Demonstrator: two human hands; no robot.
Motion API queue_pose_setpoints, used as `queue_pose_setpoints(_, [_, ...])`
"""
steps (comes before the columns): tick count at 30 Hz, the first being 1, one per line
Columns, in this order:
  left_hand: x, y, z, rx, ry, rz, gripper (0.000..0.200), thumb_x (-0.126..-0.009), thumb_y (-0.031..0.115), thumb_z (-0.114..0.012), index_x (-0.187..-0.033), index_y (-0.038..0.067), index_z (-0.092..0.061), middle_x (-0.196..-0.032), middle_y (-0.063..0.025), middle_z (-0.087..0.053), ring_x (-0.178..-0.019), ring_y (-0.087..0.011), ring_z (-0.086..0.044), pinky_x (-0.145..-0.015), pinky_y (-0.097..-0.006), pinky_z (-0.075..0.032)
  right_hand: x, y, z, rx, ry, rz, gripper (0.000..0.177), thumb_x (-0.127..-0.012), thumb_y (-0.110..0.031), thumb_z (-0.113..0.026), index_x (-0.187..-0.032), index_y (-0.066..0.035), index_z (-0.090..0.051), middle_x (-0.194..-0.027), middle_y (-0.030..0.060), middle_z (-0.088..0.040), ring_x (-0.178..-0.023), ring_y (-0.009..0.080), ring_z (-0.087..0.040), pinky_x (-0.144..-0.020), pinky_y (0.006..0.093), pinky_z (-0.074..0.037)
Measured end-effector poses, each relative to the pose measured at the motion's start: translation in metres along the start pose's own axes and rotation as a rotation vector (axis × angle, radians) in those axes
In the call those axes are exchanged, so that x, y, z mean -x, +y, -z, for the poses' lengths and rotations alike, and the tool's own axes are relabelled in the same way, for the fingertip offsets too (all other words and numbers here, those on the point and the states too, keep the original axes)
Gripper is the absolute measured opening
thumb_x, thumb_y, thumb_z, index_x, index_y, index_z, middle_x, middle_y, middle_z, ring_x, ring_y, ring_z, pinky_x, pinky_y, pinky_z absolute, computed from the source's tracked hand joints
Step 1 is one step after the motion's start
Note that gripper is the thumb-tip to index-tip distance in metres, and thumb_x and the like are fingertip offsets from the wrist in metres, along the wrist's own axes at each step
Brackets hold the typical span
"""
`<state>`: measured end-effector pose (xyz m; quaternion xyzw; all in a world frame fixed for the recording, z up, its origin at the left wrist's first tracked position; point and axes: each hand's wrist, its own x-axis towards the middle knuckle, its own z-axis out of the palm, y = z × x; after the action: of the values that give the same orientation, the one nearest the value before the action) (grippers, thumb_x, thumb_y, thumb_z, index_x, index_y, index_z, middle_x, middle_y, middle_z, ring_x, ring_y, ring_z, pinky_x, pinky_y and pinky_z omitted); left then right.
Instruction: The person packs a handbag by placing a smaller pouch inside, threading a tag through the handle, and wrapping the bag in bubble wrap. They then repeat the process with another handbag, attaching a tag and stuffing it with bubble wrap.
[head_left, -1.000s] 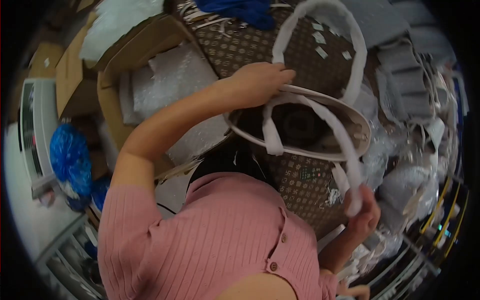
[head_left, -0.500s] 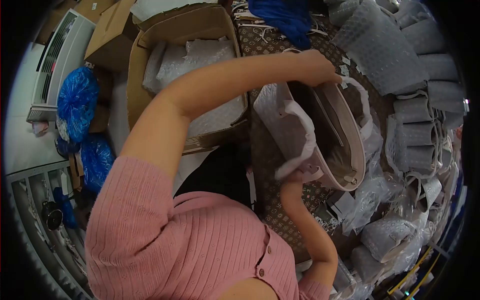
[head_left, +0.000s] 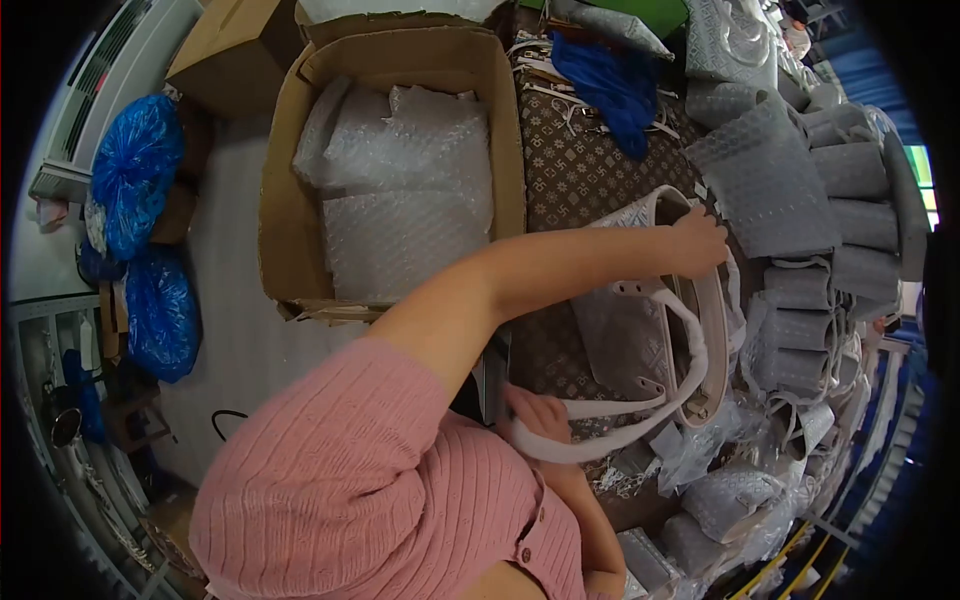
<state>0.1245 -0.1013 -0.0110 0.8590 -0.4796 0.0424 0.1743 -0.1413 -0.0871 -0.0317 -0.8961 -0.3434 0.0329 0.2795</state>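
A pale handbag [head_left: 625, 335] with an open top lies tilted on the brown patterned surface [head_left: 560, 180]. My left hand [head_left: 700, 242] reaches across to the bag's far upper end, its fingers curled over the rim beside the far handle. Near my body, my right hand [head_left: 540, 415] is closed on the near handle [head_left: 690, 335], a white wrapped strap drawn out in a long loop toward me. Clear plastic wrap [head_left: 715, 445] bunches under the bag's lower end.
An open carton [head_left: 275, 200] of bubble-wrapped packs [head_left: 410, 230] stands left of the surface. Blue cloth [head_left: 610, 85] lies at the back. Wrapped grey bags [head_left: 860, 225] crowd the right side. Blue plastic bags [head_left: 138, 175] sit at far left.
The view has shifted, showing more of the carton. My right hand has drawn the near handle toward my body, and my left hand has moved from the far handle to the bag's rim.
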Motion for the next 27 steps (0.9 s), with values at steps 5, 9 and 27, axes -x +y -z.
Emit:
queue_pose_setpoints(5, [0.024,0.000,0.007,0.349,0.585,-0.164,0.018,-0.066,0.011,-0.062,-0.084,0.010,-0.065,-0.093,-0.0102,-0.057,-0.094,-0.0301,-0.051,-0.080,-0.0383,-0.040,0.096,0.139,-0.094,0.582,-0.322,-0.493,0.029,-0.072,-0.011,-0.054,-0.099,-0.004,-0.059,-0.103,0.0194,-0.055,-0.088,0.0289,-0.052,-0.078,0.0385,-0.039])
queue_pose_setpoints(9, [0.153,-0.020,0.031,0.757,0.926,-0.010,0.017,-0.065,0.008,-0.062,-0.081,0.007,-0.060,-0.090,-0.0119,-0.056,-0.088,-0.0296,-0.053,-0.075,-0.0391,-0.044,0.001,0.079,-0.024,0.723,-0.672,-0.806,0.013,-0.069,-0.011,-0.059,-0.078,-0.008,-0.066,-0.104,0.0179,-0.055,-0.086,0.0336,-0.056,-0.079,0.0425,-0.041])
queue_pose_setpoints(27, [0.458,-0.188,-0.183,1.040,0.209,1.417,0.027,-0.073,0.018,-0.055,-0.097,0.008,-0.063,-0.078,-0.0129,-0.064,-0.069,-0.0258,-0.062,-0.062,-0.0358,-0.048,-0.214,-0.065,-0.007,-0.017,-0.221,-0.759,0.014,-0.071,-0.004,-0.065,-0.082,-0.001,-0.058,-0.081,0.0123,-0.058,-0.070,0.0260,-0.056,-0.060,0.0306,-0.044])
